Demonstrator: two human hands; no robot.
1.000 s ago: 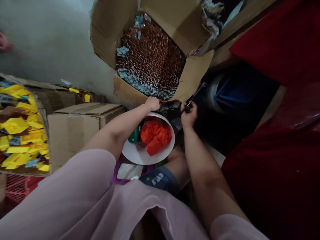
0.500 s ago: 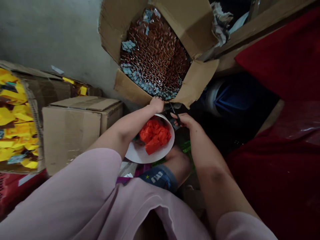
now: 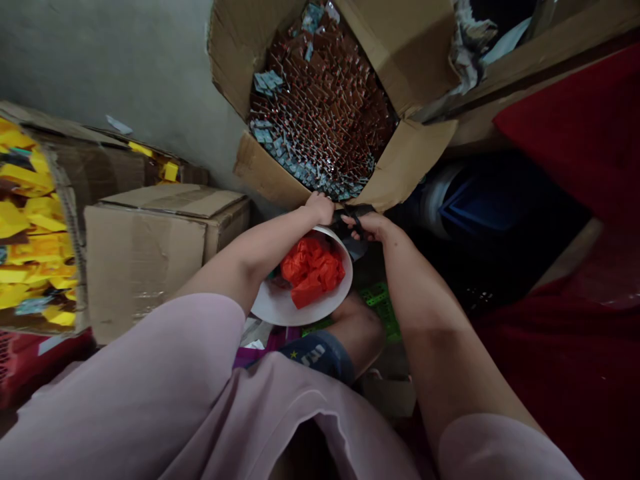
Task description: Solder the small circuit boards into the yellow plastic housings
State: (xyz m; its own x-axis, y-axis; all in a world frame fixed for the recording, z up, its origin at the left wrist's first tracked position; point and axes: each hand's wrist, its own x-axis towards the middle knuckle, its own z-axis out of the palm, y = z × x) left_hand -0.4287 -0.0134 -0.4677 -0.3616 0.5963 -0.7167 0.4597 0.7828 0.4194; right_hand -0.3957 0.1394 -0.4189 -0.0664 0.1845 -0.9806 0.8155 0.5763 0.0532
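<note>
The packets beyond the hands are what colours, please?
Mostly brown, some pale blue; the packets show best in the head view.

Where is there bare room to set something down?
Bare: the top of the closed box, between the yellow-filled carton and left forearm; a strip of the white basin below the red wad. Crowded: the crammed open box and around the left hand and right hand.

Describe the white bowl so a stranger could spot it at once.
Find the big open cardboard box at the top centre, packed with small brown and blue packets. Just below the person's left hand is the white bowl. Unlike the closed brown box to its left, it is round and holds a crumpled bright red bundle.
</note>
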